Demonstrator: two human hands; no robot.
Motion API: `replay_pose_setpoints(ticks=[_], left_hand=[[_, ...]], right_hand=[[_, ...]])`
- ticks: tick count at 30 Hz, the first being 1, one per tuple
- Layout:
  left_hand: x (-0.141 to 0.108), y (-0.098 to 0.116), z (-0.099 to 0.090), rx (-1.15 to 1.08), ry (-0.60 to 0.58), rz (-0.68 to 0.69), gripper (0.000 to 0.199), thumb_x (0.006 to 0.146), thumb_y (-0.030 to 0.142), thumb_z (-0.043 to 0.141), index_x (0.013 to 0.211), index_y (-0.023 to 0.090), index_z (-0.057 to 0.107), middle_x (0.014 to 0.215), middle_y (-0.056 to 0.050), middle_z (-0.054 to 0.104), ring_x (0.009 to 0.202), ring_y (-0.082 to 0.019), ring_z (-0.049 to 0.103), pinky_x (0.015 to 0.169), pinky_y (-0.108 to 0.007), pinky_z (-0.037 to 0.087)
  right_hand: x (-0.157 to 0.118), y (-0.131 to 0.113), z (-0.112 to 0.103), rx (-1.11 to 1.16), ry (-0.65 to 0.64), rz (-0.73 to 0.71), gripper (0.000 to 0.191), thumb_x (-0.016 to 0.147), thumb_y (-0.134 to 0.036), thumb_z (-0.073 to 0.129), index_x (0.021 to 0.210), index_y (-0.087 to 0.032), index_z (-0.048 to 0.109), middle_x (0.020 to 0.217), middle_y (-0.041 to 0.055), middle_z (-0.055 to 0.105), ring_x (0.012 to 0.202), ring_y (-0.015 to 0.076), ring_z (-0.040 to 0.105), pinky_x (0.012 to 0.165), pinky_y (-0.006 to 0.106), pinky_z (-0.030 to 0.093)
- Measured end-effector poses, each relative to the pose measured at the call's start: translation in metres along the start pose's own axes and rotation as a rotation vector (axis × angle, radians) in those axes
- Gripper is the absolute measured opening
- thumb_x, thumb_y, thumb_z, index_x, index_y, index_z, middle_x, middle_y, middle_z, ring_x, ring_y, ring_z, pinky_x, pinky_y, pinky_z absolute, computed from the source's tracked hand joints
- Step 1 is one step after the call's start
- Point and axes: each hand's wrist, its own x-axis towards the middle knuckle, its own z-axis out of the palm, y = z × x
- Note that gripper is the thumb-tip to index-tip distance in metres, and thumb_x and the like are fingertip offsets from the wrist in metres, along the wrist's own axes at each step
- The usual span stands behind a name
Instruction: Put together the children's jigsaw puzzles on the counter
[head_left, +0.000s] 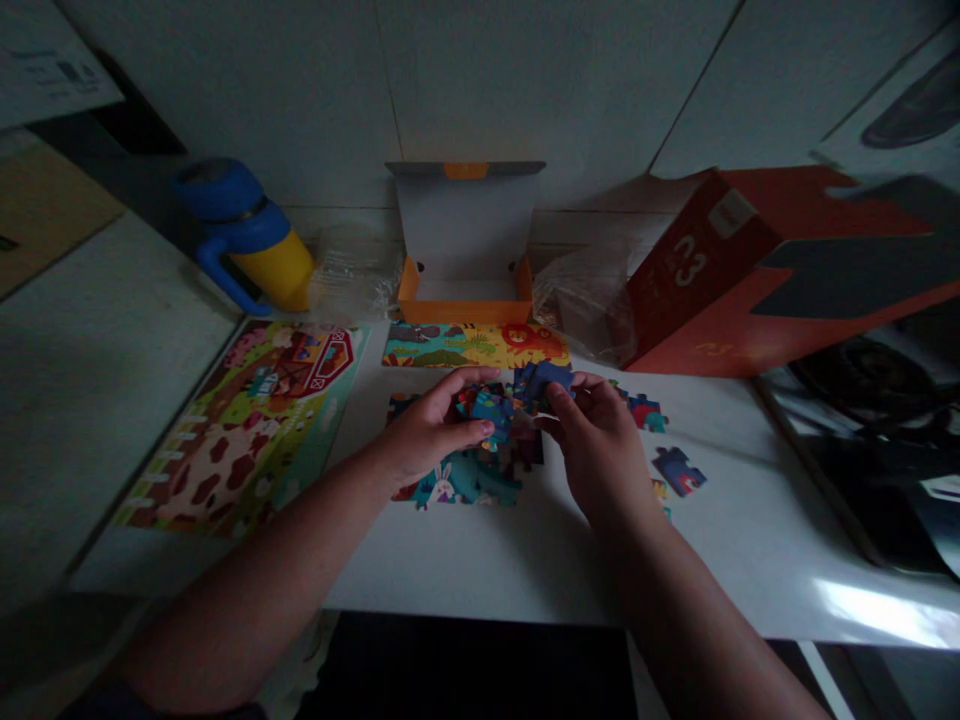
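My left hand (439,425) is closed around several colourful jigsaw pieces (491,412), thumb on top. Dark blue jigsaw pieces (541,382) are pinched in my right hand (596,430), close beside the others. Below both hands, a partly joined puzzle (465,480) with a white rabbit on teal lies on the white table (480,570); my hands hide some of it. To the right of my right hand lies a loose blue piece (680,470), and a red and teal piece (649,412) sits farther back.
Behind stands an open orange box (465,310), with an animal puzzle strip (480,345) before it. A farm puzzle (247,420) lies left, near a blue and yellow bottle (255,240). Clear plastic bags (589,300) flank the box. A large orange-red carton (750,270) stands right.
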Motion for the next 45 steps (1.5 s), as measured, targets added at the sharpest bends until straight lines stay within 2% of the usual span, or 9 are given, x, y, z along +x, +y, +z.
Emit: replay_pose_setpoints(ticks=[8, 17, 20, 26, 32, 35, 39, 43, 45], left_hand=[[0.002, 0.001, -0.003, 0.070, 0.080, -0.001, 0.057, 0.085, 0.033, 0.083, 0.138, 0.030, 0.062, 0.112, -0.004, 0.066, 0.084, -0.013, 0.062, 0.072, -0.024, 0.055], [0.005, -0.003, -0.001, 0.181, 0.121, 0.010, 0.059, 0.077, 0.033, 0.090, 0.130, 0.027, 0.066, 0.124, -0.006, 0.067, 0.102, -0.020, 0.065, 0.081, -0.030, 0.058], [0.004, -0.003, 0.000, 0.147, 0.107, 0.011, 0.063, 0.075, 0.031, 0.091, 0.132, 0.026, 0.065, 0.128, -0.008, 0.067, 0.107, -0.022, 0.066, 0.086, -0.033, 0.058], [0.002, -0.002, 0.000, 0.092, 0.093, 0.016, 0.059, 0.082, 0.031, 0.086, 0.137, 0.028, 0.064, 0.129, -0.008, 0.067, 0.103, -0.019, 0.066, 0.083, -0.031, 0.059], [0.003, -0.002, -0.002, 0.109, 0.112, 0.008, 0.060, 0.080, 0.030, 0.087, 0.135, 0.027, 0.063, 0.111, -0.005, 0.070, 0.098, -0.019, 0.068, 0.079, -0.028, 0.057], [0.004, -0.003, -0.002, 0.095, 0.121, 0.004, 0.061, 0.078, 0.029, 0.089, 0.134, 0.026, 0.064, 0.110, -0.005, 0.070, 0.095, -0.018, 0.068, 0.077, -0.028, 0.058], [0.004, -0.001, -0.003, 0.113, 0.151, 0.010, 0.058, 0.079, 0.029, 0.088, 0.132, 0.026, 0.065, 0.110, -0.004, 0.069, 0.087, -0.014, 0.065, 0.074, -0.026, 0.057], [0.004, 0.000, -0.004, 0.087, 0.159, 0.001, 0.058, 0.079, 0.026, 0.088, 0.132, 0.026, 0.065, 0.101, -0.002, 0.068, 0.082, -0.013, 0.064, 0.070, -0.023, 0.055], [0.004, -0.002, -0.003, 0.059, 0.145, -0.005, 0.058, 0.078, 0.025, 0.089, 0.131, 0.026, 0.065, 0.099, -0.001, 0.067, 0.082, -0.013, 0.065, 0.069, -0.023, 0.054]], right_hand=[[0.002, -0.002, -0.004, -0.011, 0.046, -0.021, 0.034, 0.085, -0.042, 0.084, 0.102, -0.028, 0.058, 0.097, -0.0023, 0.069, 0.082, 0.0131, 0.068, 0.069, 0.026, 0.058], [-0.004, 0.005, 0.004, -0.139, -0.183, 0.057, 0.036, 0.084, -0.045, 0.084, 0.101, -0.028, 0.058, 0.092, -0.0017, 0.068, 0.072, 0.0153, 0.063, 0.059, 0.028, 0.053], [-0.003, 0.005, 0.004, -0.125, -0.144, 0.043, 0.038, 0.083, -0.047, 0.085, 0.102, -0.028, 0.057, 0.092, -0.0016, 0.070, 0.072, 0.0160, 0.064, 0.060, 0.028, 0.054], [0.001, 0.000, 0.000, 0.013, 0.003, 0.035, 0.040, 0.083, -0.042, 0.086, 0.104, -0.028, 0.056, 0.100, -0.0013, 0.073, 0.080, 0.0152, 0.070, 0.071, 0.029, 0.059], [-0.002, 0.004, 0.003, 0.017, -0.100, 0.080, 0.035, 0.085, -0.043, 0.084, 0.103, -0.028, 0.058, 0.097, -0.0021, 0.073, 0.081, 0.0167, 0.072, 0.069, 0.030, 0.061], [-0.001, 0.002, 0.003, 0.021, -0.073, 0.055, 0.036, 0.085, -0.043, 0.084, 0.105, -0.029, 0.058, 0.099, -0.0023, 0.073, 0.083, 0.0170, 0.072, 0.069, 0.030, 0.061], [0.008, -0.012, -0.020, -0.060, 0.075, -0.017, 0.043, 0.080, -0.047, 0.087, 0.106, -0.028, 0.059, 0.098, -0.0001, 0.075, 0.082, 0.0182, 0.073, 0.067, 0.031, 0.060], [0.016, -0.033, -0.073, -0.521, 0.169, -0.016, 0.055, 0.078, -0.055, 0.086, 0.120, -0.027, 0.064, 0.096, 0.0070, 0.078, 0.068, 0.0206, 0.070, 0.051, 0.030, 0.051], [0.017, -0.042, -0.103, -0.737, 0.245, 0.039, 0.051, 0.078, -0.055, 0.086, 0.117, -0.028, 0.067, 0.093, 0.0094, 0.078, 0.060, 0.0197, 0.068, 0.047, 0.031, 0.048]])
